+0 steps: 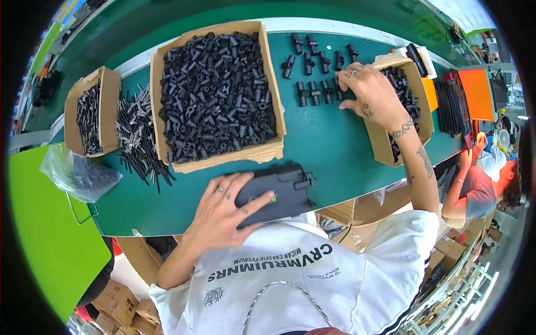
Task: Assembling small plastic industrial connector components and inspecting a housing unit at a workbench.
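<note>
Currently, left hand [228,207] resting on black case [286,192], at near edge of green table [318,148], fingers splaying wide. Right hand [369,94] curving beside fittings [302,94] lying in rows; cannot tell whether pinching one. Big box [229,159] sitting beyond case, rods [140,142] lying leftward. Lime surface [50,245] flanking table, cartons [115,300] crowding below, co-worker [479,190] sitting rightward.
</note>
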Available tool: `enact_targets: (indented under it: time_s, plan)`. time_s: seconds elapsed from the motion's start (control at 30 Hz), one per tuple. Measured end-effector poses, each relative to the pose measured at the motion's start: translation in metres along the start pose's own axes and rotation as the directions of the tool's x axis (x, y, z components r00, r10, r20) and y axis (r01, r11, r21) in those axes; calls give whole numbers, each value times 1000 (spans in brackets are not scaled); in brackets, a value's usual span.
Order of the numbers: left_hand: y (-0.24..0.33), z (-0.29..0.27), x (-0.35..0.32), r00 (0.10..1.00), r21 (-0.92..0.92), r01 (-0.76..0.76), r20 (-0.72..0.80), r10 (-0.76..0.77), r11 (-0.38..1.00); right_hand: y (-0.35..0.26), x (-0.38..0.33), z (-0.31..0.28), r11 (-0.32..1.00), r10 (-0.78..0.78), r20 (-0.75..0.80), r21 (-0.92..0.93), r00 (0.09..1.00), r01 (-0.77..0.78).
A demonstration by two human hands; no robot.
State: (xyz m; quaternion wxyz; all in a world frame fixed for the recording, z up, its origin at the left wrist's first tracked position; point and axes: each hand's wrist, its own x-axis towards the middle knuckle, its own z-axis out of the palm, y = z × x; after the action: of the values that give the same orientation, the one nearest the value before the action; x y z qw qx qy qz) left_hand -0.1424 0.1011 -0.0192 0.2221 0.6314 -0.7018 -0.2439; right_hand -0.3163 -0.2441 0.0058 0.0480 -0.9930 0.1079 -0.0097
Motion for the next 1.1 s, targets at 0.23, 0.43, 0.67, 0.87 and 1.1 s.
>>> enact_targets:
  time_s: [0.23,0.43,0.67,0.87,1.1]
  plan:
    - [-26,17,6,996,25,-20,-84,22,999,-15,-9,-10,978,11,-71,209,997,4]
    - [-28,23,11,992,55,7,-125,0,998,-98,-58,-21,866,-59,-67,493,996,84]
    - [-30,29,14,991,55,17,-131,-10,998,-114,-62,-8,871,-26,-15,491,1000,30]
    - [-31,34,13,988,39,17,-153,-11,999,-119,-64,-9,909,-46,13,416,999,36]
    - [-33,33,10,991,50,-1,-137,8,999,-123,-62,-8,908,-62,102,419,993,14]
